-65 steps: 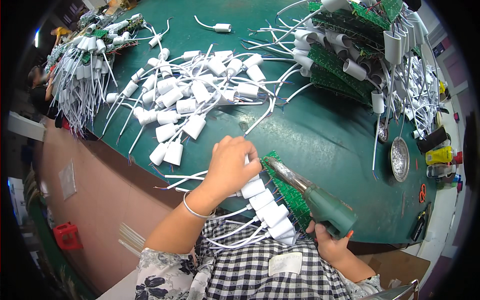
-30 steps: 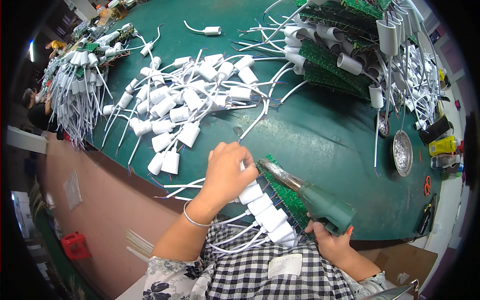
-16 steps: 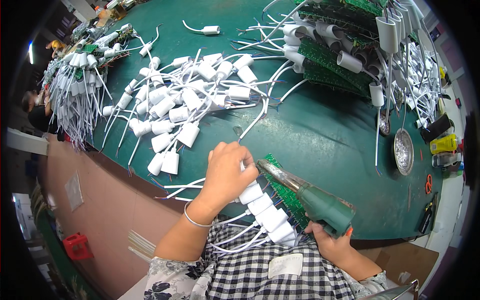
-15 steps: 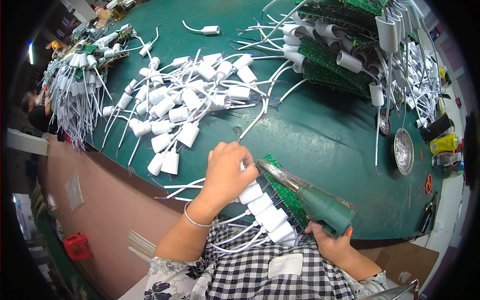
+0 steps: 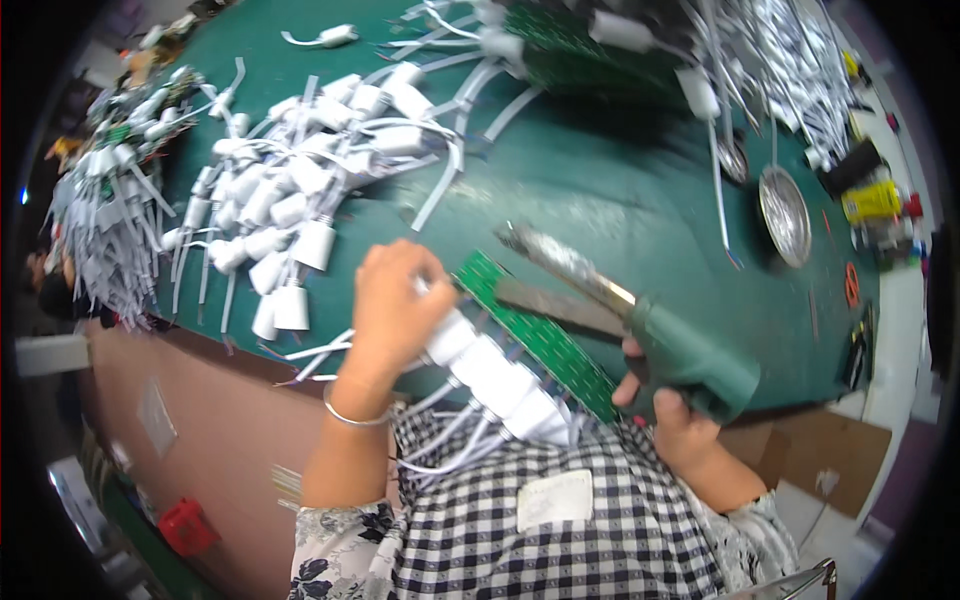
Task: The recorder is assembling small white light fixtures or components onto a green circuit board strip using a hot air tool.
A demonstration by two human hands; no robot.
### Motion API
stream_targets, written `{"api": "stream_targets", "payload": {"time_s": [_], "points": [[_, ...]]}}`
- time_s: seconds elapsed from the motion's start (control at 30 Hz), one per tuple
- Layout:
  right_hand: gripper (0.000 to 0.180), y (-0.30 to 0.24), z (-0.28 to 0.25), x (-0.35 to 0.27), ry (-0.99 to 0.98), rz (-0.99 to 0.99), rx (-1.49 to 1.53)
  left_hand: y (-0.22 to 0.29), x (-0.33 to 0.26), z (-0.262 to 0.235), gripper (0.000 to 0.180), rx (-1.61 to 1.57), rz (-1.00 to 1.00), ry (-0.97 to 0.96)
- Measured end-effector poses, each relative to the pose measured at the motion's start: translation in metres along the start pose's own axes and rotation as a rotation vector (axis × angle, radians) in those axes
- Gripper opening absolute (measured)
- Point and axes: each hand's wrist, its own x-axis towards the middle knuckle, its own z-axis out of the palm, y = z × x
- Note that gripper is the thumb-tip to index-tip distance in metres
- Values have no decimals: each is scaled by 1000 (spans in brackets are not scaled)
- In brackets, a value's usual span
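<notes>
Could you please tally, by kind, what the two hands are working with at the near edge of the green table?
Green circuit board strip: 1
White cylindrical parts in a row on the strip: about 4, the far end hidden under the left hand
Green-handled iron, gripped by the right hand: 1
Total: about 6

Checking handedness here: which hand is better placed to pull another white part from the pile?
Left. The left hand sits nearest the pile of white parts; the right hand is wrapped around the green tool.

Electronics workshop, green bench, circuit boards
</notes>
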Motion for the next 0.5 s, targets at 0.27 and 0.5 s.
{"api": "stream_targets", "payload": {"time_s": [0.27, 0.5], "points": [[59, -6, -69, -20, 446, -293, 292, 7, 1, -2, 9, -79, -110, -27], [47, 12, -174, -46, 772, -302, 653, 7, 2, -4, 11, -117, -130, -23]]}}
